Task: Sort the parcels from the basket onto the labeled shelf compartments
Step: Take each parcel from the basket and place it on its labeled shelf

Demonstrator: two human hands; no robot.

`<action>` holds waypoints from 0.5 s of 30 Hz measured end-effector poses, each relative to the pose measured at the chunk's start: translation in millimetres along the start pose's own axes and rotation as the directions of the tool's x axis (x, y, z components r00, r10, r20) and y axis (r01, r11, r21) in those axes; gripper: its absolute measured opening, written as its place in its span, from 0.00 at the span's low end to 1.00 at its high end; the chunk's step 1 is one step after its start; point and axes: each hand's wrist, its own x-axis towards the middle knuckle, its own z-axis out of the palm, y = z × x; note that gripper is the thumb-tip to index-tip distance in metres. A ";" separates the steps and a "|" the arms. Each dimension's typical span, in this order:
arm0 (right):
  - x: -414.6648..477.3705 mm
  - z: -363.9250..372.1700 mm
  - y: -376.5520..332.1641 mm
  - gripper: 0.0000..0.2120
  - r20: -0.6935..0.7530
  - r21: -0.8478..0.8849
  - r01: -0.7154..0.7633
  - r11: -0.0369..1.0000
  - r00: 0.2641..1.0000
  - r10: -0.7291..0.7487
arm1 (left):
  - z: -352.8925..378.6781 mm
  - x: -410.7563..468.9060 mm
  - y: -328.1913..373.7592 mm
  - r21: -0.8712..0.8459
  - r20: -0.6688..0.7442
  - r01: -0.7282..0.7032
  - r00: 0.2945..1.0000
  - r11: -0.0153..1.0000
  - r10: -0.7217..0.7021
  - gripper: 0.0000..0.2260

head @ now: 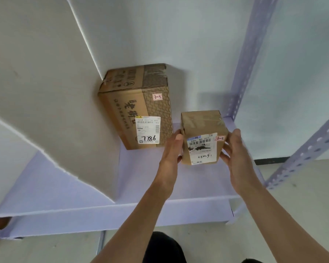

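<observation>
A small brown cardboard parcel [203, 137] with a white shipping label and a red-edged tag reading 2-3 stands on the pale shelf board [179, 186]. My left hand [172, 149] grips its left side and my right hand [234, 149] grips its right side. To its left, against the white divider, stands a larger brown box [137, 99], also tagged 2-3, with a label marked 7786. The two parcels stand close, a narrow gap between them. The basket is out of view.
A white divider panel [46, 92] walls the compartment on the left. Perforated lavender metal uprights [243, 76] frame the right side, with a slanted brace [304, 158] beyond. The shelf's front edge [122, 211] lies below my forearms. Grey floor shows underneath.
</observation>
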 end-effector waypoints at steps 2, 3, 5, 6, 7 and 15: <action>4.8 0.0 12.5 0.25 -0.002 0.001 0.035 0.999 0.999 -0.035 | -0.8 4.2 -12.6 0.032 -0.002 -0.041 0.999 0.999 0.041 0.25; 6.5 0.1 17.4 0.25 0.001 0.003 0.048 0.999 0.999 -0.048 | -1.8 6.3 -18.9 0.032 -0.009 -0.060 0.998 0.998 0.060 0.27; 9.5 0.4 24.9 0.23 0.017 -0.002 0.075 0.997 0.997 -0.075 | -2.2 10.2 -28.3 0.021 -0.023 -0.094 0.995 0.995 0.094 0.28; 11.2 0.4 28.1 0.22 0.027 -0.006 0.093 0.996 0.995 -0.093 | -2.4 12.9 -32.5 0.012 -0.025 -0.108 0.994 0.994 0.109 0.27; 12.7 1.1 29.8 0.22 0.037 -0.015 0.114 0.993 0.993 -0.113 | -2.6 16.0 -36.9 0.004 -0.028 -0.122 0.992 0.993 0.122 0.26; 56.3 6.6 37.5 0.18 0.095 -0.045 0.207 0.977 0.975 -0.202 | 9.1 71.6 -61.2 0.045 -0.068 -0.240 0.968 0.970 0.242 0.24</action>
